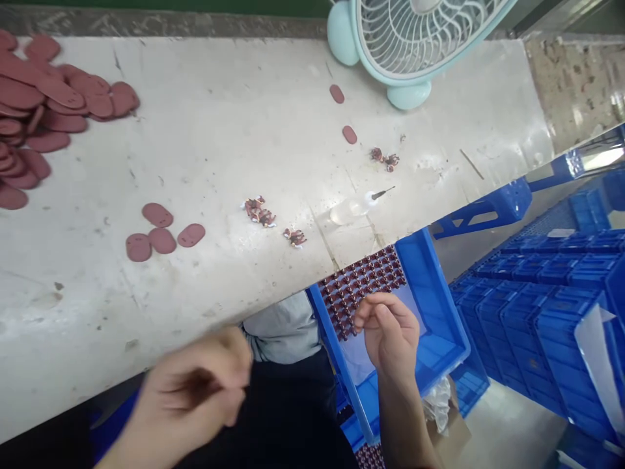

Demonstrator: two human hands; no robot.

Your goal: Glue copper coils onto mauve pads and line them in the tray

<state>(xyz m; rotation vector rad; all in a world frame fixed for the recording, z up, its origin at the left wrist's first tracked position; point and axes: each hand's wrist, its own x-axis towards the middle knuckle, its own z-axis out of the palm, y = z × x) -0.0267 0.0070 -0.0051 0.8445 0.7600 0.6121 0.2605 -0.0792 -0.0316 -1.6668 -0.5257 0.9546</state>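
Observation:
My left hand (200, 384) is curled at the table's front edge, smeared by motion, fingertips close to the thumb; whatever it may hold is hidden. Over the blue crate (439, 312), my right hand (390, 329) has its fingers and thumb drawn together beside rows of small dark red figures (342, 293); nothing can be made out in the pinch. Small dark red pieces (260, 212) lie in clusters on the white table (205, 156). To their right is a clear bottle (347, 210) with a thin dark tip. Several reddish oval pieces (162, 240) lie at the left.
A large pile of reddish ovals (63, 98) covers the table's back left. A pale blue fan (407, 94) stands at the back. Two single ovals (336, 94) lie near it. Stacked blue crates (527, 312) stand on the right, and a cardboard box (452, 433) is below.

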